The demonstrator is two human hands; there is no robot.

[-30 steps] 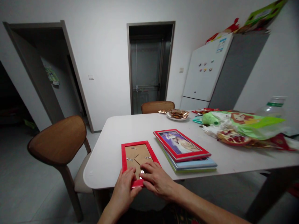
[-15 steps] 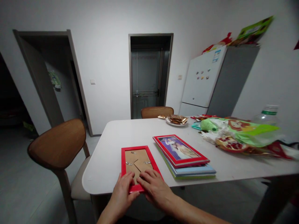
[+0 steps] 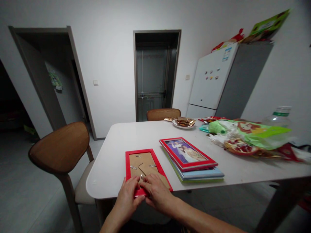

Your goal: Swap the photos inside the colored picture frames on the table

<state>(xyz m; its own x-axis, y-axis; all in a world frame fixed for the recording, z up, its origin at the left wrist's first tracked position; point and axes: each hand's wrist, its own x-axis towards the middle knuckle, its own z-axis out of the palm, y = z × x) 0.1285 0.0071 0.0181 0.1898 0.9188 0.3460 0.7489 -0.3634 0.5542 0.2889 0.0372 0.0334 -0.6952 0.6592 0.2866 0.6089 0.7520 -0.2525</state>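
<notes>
A red picture frame [image 3: 155, 156] lies face down at the near edge of the white table [image 3: 131, 134], its brown backing board and small metal clips showing. My left hand [image 3: 128, 193] grips the frame's near left corner, thumb at the front edge and fingers bent over the top. Close beside it, my right hand [image 3: 157, 191] holds the near edge, its fingers bent onto the backing by the nearest metal clip [image 3: 142, 177]. The fingertips almost meet. To the right, another red picture frame [image 3: 186, 153] with a photo rests face up on blue and green frames [image 3: 202, 177].
A plate of wrapped snacks [image 3: 184, 123] stands at the table's far side. On the right are a green plastic bag [image 3: 262, 132], an opened pomegranate [image 3: 239, 147] and a clear bottle [image 3: 279, 116]. A wooden chair [image 3: 60, 149] stands at the left.
My right hand has slid left along the near edge, closer to my left hand, uncovering the near clip and more of the frame's right corner. The view has shifted slightly.
</notes>
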